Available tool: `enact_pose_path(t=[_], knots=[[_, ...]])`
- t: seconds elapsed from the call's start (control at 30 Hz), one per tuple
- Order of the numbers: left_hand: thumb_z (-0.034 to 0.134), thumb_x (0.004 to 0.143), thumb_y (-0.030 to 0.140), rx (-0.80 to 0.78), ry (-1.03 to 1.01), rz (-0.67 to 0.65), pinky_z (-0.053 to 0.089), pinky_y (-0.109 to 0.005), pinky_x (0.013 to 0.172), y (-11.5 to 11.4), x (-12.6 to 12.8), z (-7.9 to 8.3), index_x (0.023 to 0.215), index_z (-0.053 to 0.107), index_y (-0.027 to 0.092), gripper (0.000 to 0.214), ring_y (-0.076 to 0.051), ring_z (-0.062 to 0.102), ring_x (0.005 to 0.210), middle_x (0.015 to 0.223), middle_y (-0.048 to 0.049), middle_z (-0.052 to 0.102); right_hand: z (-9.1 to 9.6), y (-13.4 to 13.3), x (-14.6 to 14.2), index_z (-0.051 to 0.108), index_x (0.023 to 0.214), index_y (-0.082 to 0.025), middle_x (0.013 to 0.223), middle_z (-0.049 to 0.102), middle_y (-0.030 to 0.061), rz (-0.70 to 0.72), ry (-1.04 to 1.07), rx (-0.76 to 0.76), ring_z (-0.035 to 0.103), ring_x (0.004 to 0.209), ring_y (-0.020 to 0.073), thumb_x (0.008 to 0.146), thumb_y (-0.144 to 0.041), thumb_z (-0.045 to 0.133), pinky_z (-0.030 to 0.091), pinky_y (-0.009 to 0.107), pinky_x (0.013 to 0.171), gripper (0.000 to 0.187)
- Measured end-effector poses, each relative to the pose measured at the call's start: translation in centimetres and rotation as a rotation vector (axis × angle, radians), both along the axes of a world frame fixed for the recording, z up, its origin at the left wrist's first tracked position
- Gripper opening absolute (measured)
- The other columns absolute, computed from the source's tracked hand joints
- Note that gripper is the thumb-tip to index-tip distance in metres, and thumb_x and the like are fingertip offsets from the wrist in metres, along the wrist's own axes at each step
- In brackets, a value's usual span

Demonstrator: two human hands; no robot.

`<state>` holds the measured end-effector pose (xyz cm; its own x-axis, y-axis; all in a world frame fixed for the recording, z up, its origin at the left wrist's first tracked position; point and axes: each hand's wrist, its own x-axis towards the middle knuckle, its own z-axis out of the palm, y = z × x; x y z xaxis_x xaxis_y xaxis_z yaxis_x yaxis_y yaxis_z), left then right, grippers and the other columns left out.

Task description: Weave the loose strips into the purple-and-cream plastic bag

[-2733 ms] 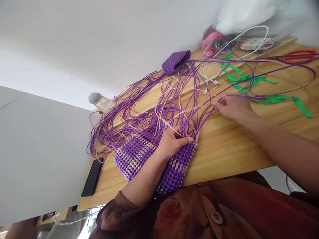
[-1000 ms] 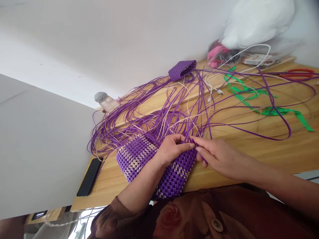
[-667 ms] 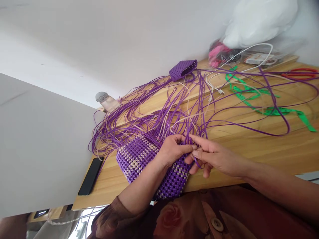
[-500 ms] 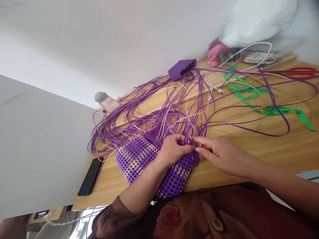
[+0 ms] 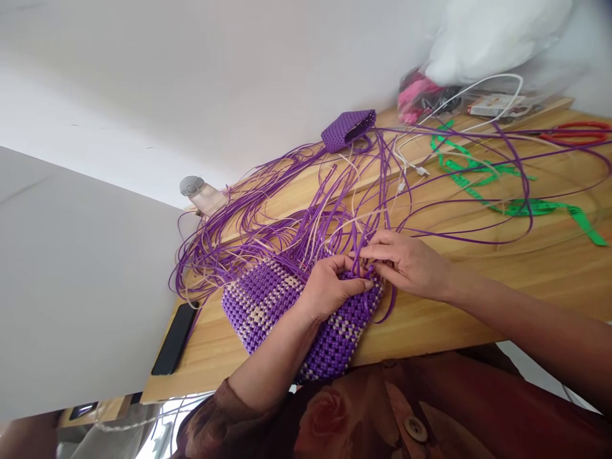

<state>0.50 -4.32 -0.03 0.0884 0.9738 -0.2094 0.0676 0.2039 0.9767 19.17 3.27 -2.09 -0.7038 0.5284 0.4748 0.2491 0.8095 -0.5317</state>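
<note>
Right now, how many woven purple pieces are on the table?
2: a big purple-and-cream panel at the near edge under both hands, and a small pouch at the far edge by the wall. Cords could hide more.

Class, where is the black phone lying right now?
The black phone lies at the wooden table's left edge, left of the woven purple piece.

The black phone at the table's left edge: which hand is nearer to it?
Left. The left hand rests on the woven purple bag, which lies between it and the black phone. The right hand is farther right, at the strands.
</note>
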Motion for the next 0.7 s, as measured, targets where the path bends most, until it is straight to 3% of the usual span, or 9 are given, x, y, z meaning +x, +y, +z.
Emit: enact_pose_path(t=[0.2, 0.33, 0.5, 0.7], knots=[[0.089, 0.058, 0.03, -0.028, 0.082, 0.071, 0.041, -0.025, 0.071, 0.2, -0.2, -0.4, 0.075, 0.067, 0.015, 0.032, -0.01, 0.055, 0.067, 0.073, 0.0012, 0.067, 2.0, -0.4, 1.3, 0.067, 0.079, -0.019, 0.086, 0.063, 0.0077, -0.005, -0.114, 0.185, 0.054, 0.085, 0.0219, 0.093, -0.019, 0.052, 0.041, 0.037, 0.081, 0.021], [0.088, 0.058, 0.03, -0.008, 0.08, 0.021, 0.043, -0.026, 0.075, 0.3, -0.3, -0.4, 0.076, 0.067, 0.015, 0.032, -0.012, 0.058, 0.071, 0.077, -0.0002, 0.069, 3.7, -2.3, 1.8, 0.06, 0.076, -0.021, 0.073, 0.061, 0.0028, 0.146, -0.181, -0.01, 0.053, 0.077, 0.019, 0.095, -0.022, 0.049, 0.038, 0.034, 0.075, 0.022], [0.088, 0.061, 0.03, 0.006, 0.051, -0.054, 0.044, -0.026, 0.08, -0.1, -0.3, 0.0, 0.077, 0.067, 0.014, 0.031, -0.012, 0.058, 0.074, 0.078, 0.0001, 0.068, 3.2, -1.3, 0.3, 0.064, 0.078, -0.02, 0.07, 0.063, -0.0002, -0.066, -0.074, -0.231, 0.055, 0.065, 0.0143, 0.094, -0.03, 0.055, 0.036, 0.028, 0.063, 0.02], [0.091, 0.056, 0.026, -0.046, -0.068, 0.004, 0.047, -0.028, 0.081, -0.1, -0.2, -0.5, 0.086, 0.065, 0.015, 0.041, -0.012, 0.062, 0.077, 0.082, -0.001, 0.07, 1.5, -1.0, 0.4, 0.067, 0.08, -0.021, 0.068, 0.065, -0.0005, -0.177, -0.031, -0.262, 0.054, 0.06, 0.0132, 0.089, -0.03, 0.058, 0.038, 0.026, 0.06, 0.016]])
